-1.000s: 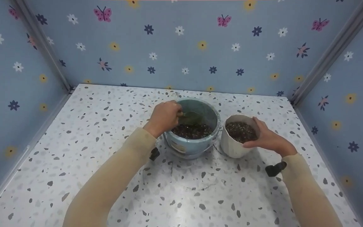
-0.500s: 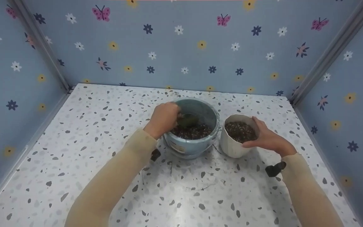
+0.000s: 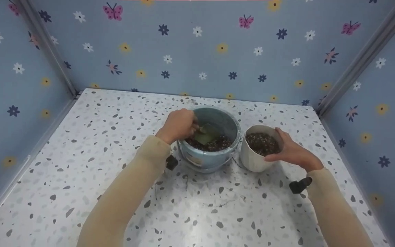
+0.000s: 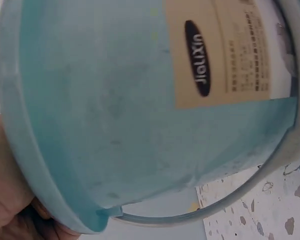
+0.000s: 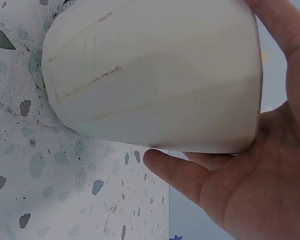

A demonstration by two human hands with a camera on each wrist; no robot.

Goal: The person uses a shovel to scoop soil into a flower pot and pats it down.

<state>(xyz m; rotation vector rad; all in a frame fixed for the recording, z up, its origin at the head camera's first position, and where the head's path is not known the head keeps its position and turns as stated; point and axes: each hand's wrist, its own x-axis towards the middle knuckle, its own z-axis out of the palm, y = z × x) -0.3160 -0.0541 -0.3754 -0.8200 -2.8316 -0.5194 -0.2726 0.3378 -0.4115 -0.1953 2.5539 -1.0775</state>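
My left hand (image 3: 178, 125) is curled over the left rim of a light blue bucket (image 3: 206, 159). It grips a small green trowel (image 3: 208, 134), whose blade is down in the bucket against dark soil (image 3: 223, 143); the handle is mostly hidden by the fingers. My right hand (image 3: 295, 152) holds a white flower pot (image 3: 255, 163) from the right side, thumb in front and fingers behind the rim. Dark speckled soil (image 3: 262, 144) lies inside this pot. The right wrist view shows the faceted pot wall (image 5: 155, 75) standing on the table, within the hand's grasp.
Both vessels stand close together on a white speckled table (image 3: 218, 212). A wire handle (image 4: 230, 202) hangs along the bucket's side. Blue patterned panels (image 3: 197, 44) enclose the back and both sides.
The trowel's blade has shifted lower in the bucket and turned, so its green face shows more clearly. My left hand moved only slightly. The right hand and flower pot stayed put.
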